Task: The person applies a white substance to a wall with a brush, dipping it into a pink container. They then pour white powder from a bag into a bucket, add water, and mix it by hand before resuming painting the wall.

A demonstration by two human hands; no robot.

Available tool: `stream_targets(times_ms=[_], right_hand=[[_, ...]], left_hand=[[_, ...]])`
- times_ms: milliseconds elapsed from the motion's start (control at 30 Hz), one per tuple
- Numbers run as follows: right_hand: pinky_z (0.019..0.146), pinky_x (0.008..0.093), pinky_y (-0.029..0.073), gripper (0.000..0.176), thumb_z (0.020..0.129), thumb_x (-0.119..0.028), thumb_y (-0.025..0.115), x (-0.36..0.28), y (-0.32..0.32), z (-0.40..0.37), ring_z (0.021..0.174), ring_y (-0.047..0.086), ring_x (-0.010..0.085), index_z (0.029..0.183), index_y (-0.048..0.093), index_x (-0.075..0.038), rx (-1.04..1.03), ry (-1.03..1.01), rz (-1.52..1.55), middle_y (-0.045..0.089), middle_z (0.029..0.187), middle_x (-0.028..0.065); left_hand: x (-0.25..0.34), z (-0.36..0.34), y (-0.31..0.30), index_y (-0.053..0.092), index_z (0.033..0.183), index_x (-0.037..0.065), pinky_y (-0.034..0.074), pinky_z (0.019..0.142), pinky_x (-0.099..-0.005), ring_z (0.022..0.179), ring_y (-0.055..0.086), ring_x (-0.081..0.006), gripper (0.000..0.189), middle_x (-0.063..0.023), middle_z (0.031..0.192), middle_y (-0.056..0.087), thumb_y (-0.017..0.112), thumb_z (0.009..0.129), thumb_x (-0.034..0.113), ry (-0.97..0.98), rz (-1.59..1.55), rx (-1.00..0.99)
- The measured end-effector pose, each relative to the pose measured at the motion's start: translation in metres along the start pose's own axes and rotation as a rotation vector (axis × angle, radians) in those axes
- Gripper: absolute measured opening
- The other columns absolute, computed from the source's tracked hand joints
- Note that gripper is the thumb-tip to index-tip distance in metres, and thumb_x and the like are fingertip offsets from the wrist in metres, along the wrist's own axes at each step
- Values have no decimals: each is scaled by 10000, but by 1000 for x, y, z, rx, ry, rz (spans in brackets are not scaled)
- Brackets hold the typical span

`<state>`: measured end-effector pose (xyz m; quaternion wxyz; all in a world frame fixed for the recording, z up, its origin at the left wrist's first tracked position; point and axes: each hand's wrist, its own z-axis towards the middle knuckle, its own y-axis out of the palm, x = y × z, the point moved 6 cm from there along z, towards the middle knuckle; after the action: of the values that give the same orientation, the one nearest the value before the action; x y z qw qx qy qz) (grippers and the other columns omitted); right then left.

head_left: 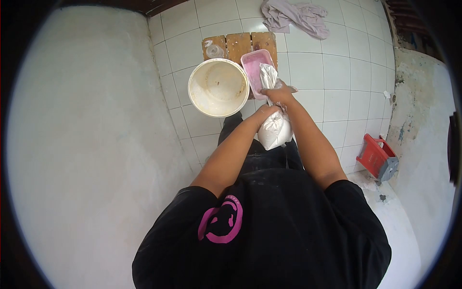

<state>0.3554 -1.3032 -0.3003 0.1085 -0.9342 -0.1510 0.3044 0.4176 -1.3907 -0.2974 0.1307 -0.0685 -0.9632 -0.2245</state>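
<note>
A plump white bag (275, 131), its filling hidden, hangs close to my body. My left hand (264, 114) is closed around the gathered neck just above the bulge. Farther up, my right hand (280, 92) grips the bag's loose upper end, with the thumb side toward the tub; some fingers are hidden. White powder marks show on both hands. The bag's free top sticks out over a pink plastic tub (250, 58), which has pinkish residue inside. Left of the tub is a round cream bucket (219, 87) with a stained inside.
A wooden slatted stool (238, 45) holds the tub and a small clear container (214, 51). A greyish cloth (296, 17) lies on the tiled floor (308, 70). A red plastic stool (375, 156) lies tipped at the right, near the wall (418, 96).
</note>
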Motion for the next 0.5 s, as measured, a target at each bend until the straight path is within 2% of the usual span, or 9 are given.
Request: stream_targets(times_ms=[100, 233, 333, 400, 500], right_hand=[[909, 339, 448, 672, 706, -220, 764, 12, 6, 10, 1036, 589, 261, 1264, 475, 21, 3, 22, 40, 592, 1152, 191], [891, 341, 457, 646, 716, -205, 747, 7, 6, 8, 1012, 598, 263, 1257, 480, 27, 70, -4, 34, 602, 1125, 195], [834, 331, 480, 607, 726, -198, 734, 8, 5, 14, 944, 617, 249, 1236, 500, 33, 58, 11, 85, 618, 1078, 188], [773, 317, 493, 566, 740, -194, 722, 9, 8, 19, 871, 624, 224, 1217, 518, 33, 3, 9, 47, 632, 1025, 171], [725, 316, 500, 516, 753, -186, 710, 6, 6, 9, 813, 624, 207, 1191, 537, 27, -14, 49, 157, 642, 978, 154]], left_hand=[[-4, 2, -2, 631, 1005, -35, 517, 715, -324, 778, 657, -226, 380, -137, 910, 662, 657, 745, 241, 19, -89, -16], [-1, -6, -3, 631, 1004, -30, 521, 733, -332, 793, 657, -226, 367, -138, 920, 663, 651, 753, 237, -17, -44, 23], [2, -11, 1, 613, 1031, -21, 536, 712, -343, 780, 667, -214, 364, -132, 924, 665, 601, 799, 259, -6, -83, -57], [0, -10, 12, 612, 1047, 3, 541, 733, -351, 788, 669, -218, 344, -130, 947, 670, 606, 789, 230, -28, -205, -395], [-6, -11, 2, 613, 1050, 15, 539, 753, -349, 790, 671, -220, 342, -129, 951, 673, 617, 773, 216, -111, -248, -405]])
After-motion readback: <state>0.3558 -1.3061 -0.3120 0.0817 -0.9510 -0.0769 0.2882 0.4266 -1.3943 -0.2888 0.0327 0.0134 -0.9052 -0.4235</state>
